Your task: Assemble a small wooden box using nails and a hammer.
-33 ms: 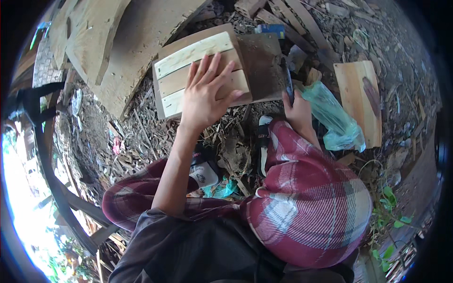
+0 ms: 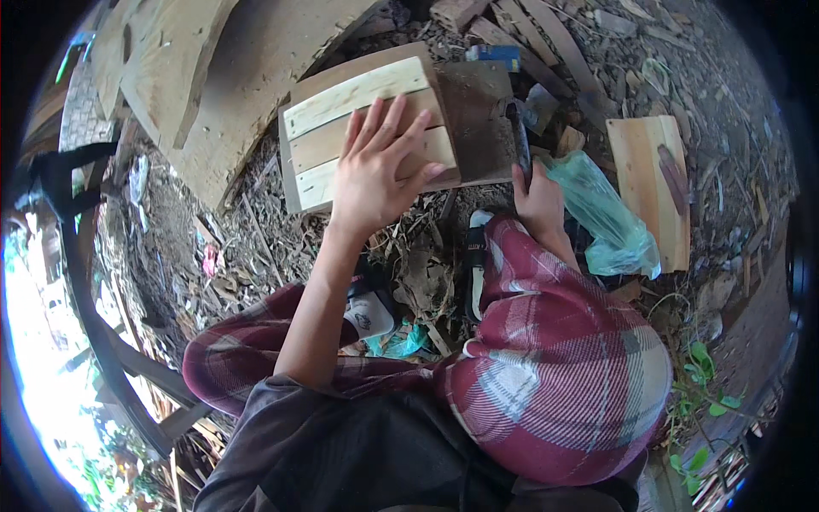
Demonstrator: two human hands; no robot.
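could skid or tilt at the slatted wooden panel (image 2: 314,154), lying left of centre toward the far side, from pressure off its middle or from a rocking dark board (image 2: 479,119) just to its right. could also bruise the left hand (image 2: 368,183), through a stray leftward swing of the dark tool (image 2: 524,152) (perhaps a hammer, too narrow in this view to be sure) or through a loose hold on it. could tangle the tool in the thin green plastic bag (image 2: 606,218), bunched just beside the right hand (image 2: 542,205), by lifting carelessly to the right. could lose steady support, too, because of loose leaf litter (image 2: 256,243) at the near side of the panel.

as for the left hand: laid palm down across the slats, fingers fanned well apart, pressing or resting without gripping, thumb stretched toward the panel's right edge. as for the right hand: fingers curled together, clamped around the near end of the tool, with the far end aimed away along the dark board's right edge. cannot tell whether touching that board or only above it.
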